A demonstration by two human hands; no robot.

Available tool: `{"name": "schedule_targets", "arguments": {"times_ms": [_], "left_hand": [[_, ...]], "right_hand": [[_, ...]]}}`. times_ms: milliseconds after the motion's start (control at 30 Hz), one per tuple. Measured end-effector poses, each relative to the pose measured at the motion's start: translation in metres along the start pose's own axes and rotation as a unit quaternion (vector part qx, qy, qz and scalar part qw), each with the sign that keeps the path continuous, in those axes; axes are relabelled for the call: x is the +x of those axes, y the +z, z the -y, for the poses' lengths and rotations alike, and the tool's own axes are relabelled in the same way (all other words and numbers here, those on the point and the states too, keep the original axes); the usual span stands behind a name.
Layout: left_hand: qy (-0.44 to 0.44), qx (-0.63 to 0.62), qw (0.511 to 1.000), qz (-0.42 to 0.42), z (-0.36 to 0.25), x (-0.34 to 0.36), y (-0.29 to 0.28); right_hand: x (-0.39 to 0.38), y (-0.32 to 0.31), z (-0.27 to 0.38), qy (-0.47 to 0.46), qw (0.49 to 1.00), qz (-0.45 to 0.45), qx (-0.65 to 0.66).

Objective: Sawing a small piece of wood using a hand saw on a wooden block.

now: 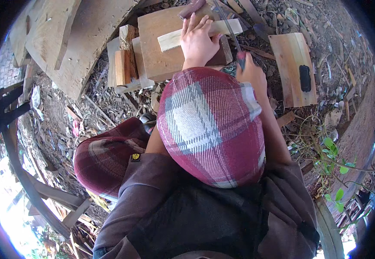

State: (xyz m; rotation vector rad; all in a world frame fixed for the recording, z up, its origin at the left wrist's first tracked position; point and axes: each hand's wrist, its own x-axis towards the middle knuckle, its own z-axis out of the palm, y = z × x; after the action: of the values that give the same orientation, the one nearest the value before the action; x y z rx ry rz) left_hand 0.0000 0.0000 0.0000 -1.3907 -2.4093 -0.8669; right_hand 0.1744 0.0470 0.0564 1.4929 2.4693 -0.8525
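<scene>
Plainly, left hand (200, 44) splayed over pale slat (169, 42), right grip (251, 71) clamped around tool handle (241, 56) (reddish)

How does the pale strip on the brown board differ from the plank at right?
The strip is narrow; the plank is broader. The strip lies sideways across the brown board; the plank lies front-to-back on littered ground. A black object rests on the plank; the left grip rests on the strip. Both are pale wood.

Soft, diffuse daylight reaches the pale wooden strip (169, 42) and plaid-covered knee (198, 114), leaving faint shadows. White glare washes out the lower-left rim; the black shirt front (196, 220) stays dark. Fisheye distortion bows the lower-left timber (30, 190), and blue-fringed black vignetting fills the corners.
</scene>
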Motion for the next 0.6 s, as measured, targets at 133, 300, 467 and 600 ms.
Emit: {"name": "schedule_targets", "arguments": {"times_ms": [133,300,467,600], "left_hand": [[-0.008,0.010,1.000,0.006,0.000,-0.006,0.001],[-0.016,0.009,1.000,0.014,-0.007,-0.003,-0.001],[0.006,0.004,1.000,-0.008,0.002,0.000,0.003],[0.000,0.015,1.000,-0.008,0.000,0.000,0.001]], "right_hand": [[0.008,0.004,0.004,-0.060,0.995,-0.061,-0.044],[-0.042,0.002,-0.030,0.000,1.000,0.000,-0.004],[-0.028,-0.009,-0.009,-0.012,1.000,-0.018,-0.008],[0.025,0.003,0.016,-0.076,0.991,-0.090,-0.057]]}}
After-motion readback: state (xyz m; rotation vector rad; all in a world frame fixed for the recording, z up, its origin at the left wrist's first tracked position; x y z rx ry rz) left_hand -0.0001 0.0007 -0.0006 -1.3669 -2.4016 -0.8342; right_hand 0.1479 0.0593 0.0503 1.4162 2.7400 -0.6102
